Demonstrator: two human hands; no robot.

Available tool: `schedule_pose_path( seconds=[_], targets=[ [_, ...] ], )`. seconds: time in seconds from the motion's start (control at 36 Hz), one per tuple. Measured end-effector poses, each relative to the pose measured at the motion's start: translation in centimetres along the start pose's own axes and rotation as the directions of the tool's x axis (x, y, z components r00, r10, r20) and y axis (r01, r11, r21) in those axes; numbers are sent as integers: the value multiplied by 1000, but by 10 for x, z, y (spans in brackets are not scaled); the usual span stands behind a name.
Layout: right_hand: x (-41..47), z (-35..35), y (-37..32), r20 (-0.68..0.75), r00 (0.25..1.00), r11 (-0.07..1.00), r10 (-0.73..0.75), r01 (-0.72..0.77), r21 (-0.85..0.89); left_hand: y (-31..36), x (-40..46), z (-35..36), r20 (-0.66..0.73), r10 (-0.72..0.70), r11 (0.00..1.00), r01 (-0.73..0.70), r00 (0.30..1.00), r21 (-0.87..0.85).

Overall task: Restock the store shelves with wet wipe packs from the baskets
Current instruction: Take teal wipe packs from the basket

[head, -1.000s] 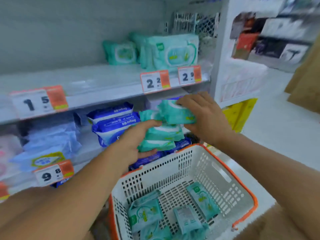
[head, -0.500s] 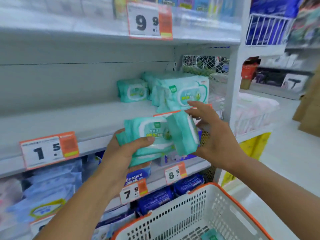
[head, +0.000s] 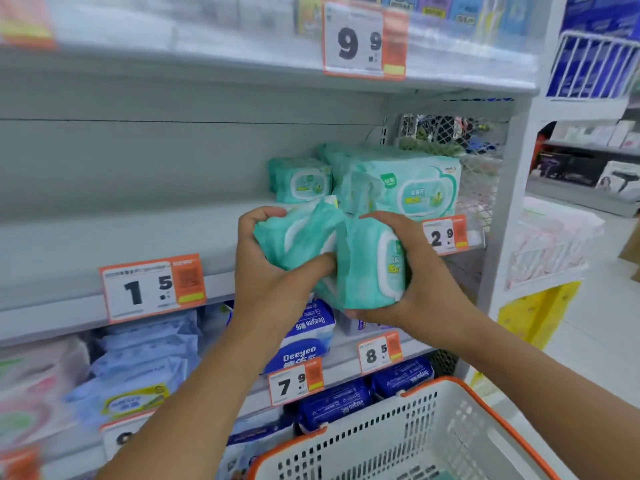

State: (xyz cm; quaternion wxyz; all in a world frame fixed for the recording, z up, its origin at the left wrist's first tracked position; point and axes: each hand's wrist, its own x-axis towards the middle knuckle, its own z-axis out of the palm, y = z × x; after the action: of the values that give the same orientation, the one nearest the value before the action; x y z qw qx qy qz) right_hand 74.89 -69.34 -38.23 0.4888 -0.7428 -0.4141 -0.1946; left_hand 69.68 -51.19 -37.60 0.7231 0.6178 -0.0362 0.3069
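teal packs now raised to shelf edge

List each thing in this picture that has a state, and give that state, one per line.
Left hand: gripping green wipe packs.
Right hand: gripping another green pack.
Middle shelf: mostly bare, green packs stacked at its right end.
Basket: below the hands, contents mostly out of view.
Blue packs: lying on lower shelves.
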Motion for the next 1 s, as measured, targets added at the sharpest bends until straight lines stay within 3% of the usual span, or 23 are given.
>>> schedule_pose_path(
  seconds=[0.14,0.28,0.47,0.56,0.64,0.72,0.78,0.83,0.89,1.0],
  targets=[
    [29,8,-20,-94,995,999,-41,43,18,26,22,-13,-5,-13,999,13,1000,-38],
    [90,2,-14,5,990,958,-141,138,-251,37,78,-22,126,-189,981,192,974,-11],
    [152,19,36,102,995,902,10,35,-431,10,162,-29,256,-403,914,371,878,166],
    [159,28,50,182,977,797,108,24,-604,-11,177,-36,265,-427,884,337,864,325],
    [157,33,51,223,950,586,217,56,-809,-25,181,-49,294,-432,771,180,852,610],
    [162,30,47,268,901,490,340,73,-868,-32,184,-60,313,-527,684,176,790,708],
    [169,23,45,342,846,515,408,96,-852,-30,184,-60,337,-549,740,258,765,621],
    [175,18,41,424,796,565,432,126,-815,-20,182,-53,381,-525,830,358,761,428],
    [178,15,37,462,776,580,429,156,-800,-6,178,-47,364,-536,838,430,761,335],
    [178,15,31,425,829,553,363,176,-815,3,165,-29,247,-528,747,306,812,591]
  ],
)
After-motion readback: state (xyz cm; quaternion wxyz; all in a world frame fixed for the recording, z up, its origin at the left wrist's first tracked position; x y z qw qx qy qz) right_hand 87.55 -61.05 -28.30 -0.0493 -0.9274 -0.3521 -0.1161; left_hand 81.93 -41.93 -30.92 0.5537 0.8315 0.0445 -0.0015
